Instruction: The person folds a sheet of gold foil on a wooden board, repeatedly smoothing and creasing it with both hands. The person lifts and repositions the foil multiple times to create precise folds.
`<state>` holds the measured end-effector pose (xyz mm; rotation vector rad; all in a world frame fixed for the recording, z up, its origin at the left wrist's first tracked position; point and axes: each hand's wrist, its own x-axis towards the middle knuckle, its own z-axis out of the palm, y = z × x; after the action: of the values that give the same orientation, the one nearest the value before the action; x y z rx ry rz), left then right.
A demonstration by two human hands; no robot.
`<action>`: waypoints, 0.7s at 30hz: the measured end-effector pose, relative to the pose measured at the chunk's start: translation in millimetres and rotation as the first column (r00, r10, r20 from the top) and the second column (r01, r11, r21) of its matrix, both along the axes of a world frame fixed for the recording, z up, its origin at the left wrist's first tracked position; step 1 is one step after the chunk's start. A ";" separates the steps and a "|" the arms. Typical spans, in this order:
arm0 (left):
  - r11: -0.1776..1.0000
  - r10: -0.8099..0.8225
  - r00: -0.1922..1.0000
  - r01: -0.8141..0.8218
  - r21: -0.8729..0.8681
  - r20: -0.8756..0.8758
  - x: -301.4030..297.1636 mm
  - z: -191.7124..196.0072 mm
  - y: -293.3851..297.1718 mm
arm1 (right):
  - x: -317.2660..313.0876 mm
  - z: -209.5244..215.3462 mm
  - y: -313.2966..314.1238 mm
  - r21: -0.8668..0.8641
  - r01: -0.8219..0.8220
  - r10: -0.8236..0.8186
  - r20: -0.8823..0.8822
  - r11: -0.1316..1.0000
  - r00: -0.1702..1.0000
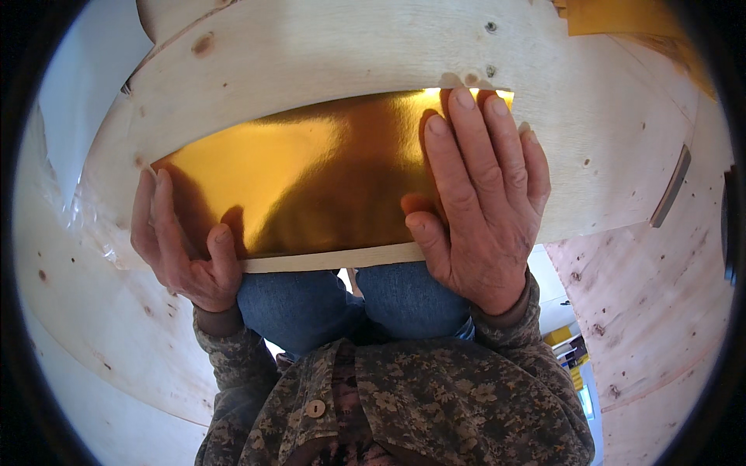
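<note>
Loosely curved left hand (189, 262) and spread right hand (487, 213) touch gold sheet (318, 182) on knotty wooden table (350, 54).

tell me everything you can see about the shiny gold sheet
The gold sheet is smooth and mirror-like, perhaps foil or coated card, with bright glare and dark brown reflections. It lies face-on to the camera, its long side crosswise, near the front edge of the pale wooden tabletop. The left hand is at its left end; the right hand is spread over its right end. No print or crease shows.
</note>
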<state>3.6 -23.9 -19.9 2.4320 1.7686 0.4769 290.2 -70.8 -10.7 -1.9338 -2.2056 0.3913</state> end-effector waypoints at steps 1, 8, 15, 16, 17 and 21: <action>1.000 -0.013 1.000 0.013 0.007 0.003 -0.1 -0.1 0.2 | -0.3 0.1 0.1 0.001 0.001 -0.001 0.000 1.000 1.000; 0.999 -0.037 0.999 0.037 -0.001 0.031 2.5 0.4 1.3 | 0.9 2.0 -1.9 -0.049 -0.012 0.012 0.004 0.999 1.000; 1.000 -0.011 0.995 0.009 0.021 0.096 -7.6 -6.5 0.0 | -5.8 -2.3 1.2 0.046 -0.014 0.013 0.028 0.999 1.000; 0.999 -0.025 0.995 0.022 0.030 0.101 -9.5 -7.5 2.2 | -6.0 -2.1 0.5 0.042 -0.018 0.015 0.083 0.999 0.996; 0.999 -0.029 0.998 0.027 0.035 0.060 -11.2 -5.3 1.7 | -6.4 -3.5 0.0 0.041 -0.025 0.021 0.088 0.999 0.996; 0.999 -0.030 0.999 0.029 0.014 0.042 -12.8 0.6 1.4 | -3.7 -6.8 -4.3 0.074 -0.028 0.021 0.097 0.997 0.995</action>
<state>-9.3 -22.5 -19.3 2.4345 1.7160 0.5344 286.5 -75.1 -17.4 -1.9264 -2.2704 0.2199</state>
